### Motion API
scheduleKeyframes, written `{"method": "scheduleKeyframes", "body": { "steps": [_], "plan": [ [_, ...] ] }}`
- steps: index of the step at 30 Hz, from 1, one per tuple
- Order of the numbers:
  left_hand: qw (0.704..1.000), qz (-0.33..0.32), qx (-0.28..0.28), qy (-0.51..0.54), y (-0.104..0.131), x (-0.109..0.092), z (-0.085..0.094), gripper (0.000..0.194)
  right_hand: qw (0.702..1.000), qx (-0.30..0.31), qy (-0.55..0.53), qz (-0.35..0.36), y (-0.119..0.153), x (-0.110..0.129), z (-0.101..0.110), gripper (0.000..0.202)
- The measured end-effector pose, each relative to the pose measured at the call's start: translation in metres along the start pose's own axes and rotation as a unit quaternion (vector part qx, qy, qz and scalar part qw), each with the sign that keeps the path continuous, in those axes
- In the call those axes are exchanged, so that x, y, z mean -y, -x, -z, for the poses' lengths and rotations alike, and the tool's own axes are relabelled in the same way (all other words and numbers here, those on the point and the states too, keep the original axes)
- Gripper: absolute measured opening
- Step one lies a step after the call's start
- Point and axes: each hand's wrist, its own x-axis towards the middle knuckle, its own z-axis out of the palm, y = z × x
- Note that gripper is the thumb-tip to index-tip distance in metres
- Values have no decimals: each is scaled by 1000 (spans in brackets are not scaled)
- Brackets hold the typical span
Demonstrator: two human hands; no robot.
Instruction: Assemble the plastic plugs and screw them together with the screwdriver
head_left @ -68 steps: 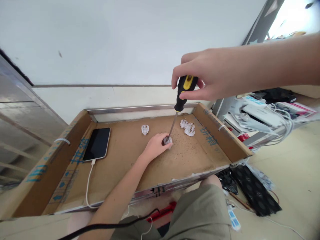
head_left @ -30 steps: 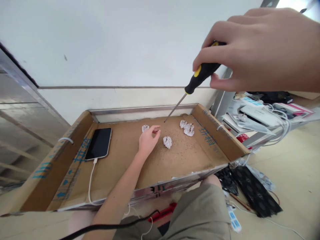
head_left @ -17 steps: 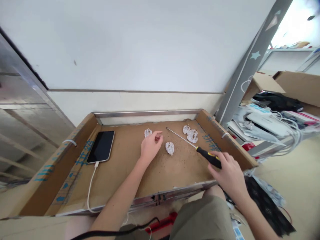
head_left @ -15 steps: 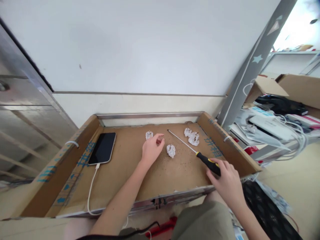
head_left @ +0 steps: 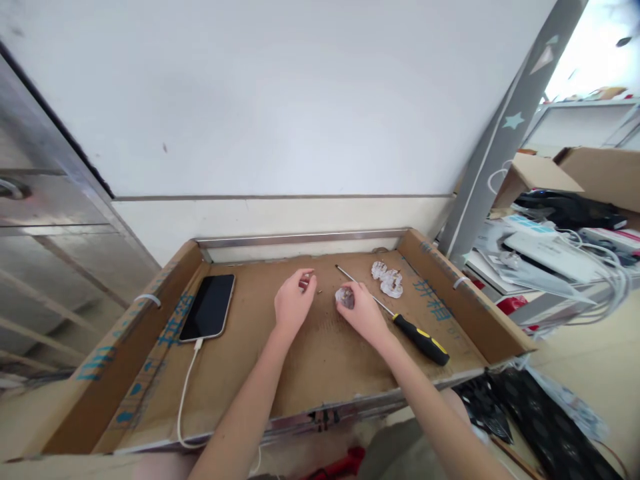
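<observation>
Clear plastic piece, low over the cardboard tray in our right hand's pinching fingers, looks light, stiff and perhaps slippery, so we judge its rim the best hold; our left hand's fingers curl nearby, whether gripping anything we cannot tell.

And here was a makeshift work corner, probably in a home: 1 screwdriver and 1 phone lay on a cardboard-lined surface, with a star-patterned post, heaped white cables and a cardboard box alongside!
</observation>
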Motion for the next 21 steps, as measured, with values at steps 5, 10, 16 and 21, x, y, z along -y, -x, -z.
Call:
{"method": "scheduleKeyframes", "body": {
  "steps": [5, 10, 16, 21],
  "plan": [
    [990, -129, 54, -28, 0, 6, -5, 38, 992, -80, -96, -1, -16, -4, -1, 39],
    [966, -215, 139, -40, 7, 5, -16, 57, 984, -104, -148, 4, -8, 2, -4, 38],
    [968, -220, 119, -36, 10, 2, -17, 58, 980, -64, -188, -5, -3, 5, -4, 37],
    [968, -213, 120, -61, 8, 1, -16, 53, 976, -36, -213, -23, -4, 2, -6, 37]
  ]
}}
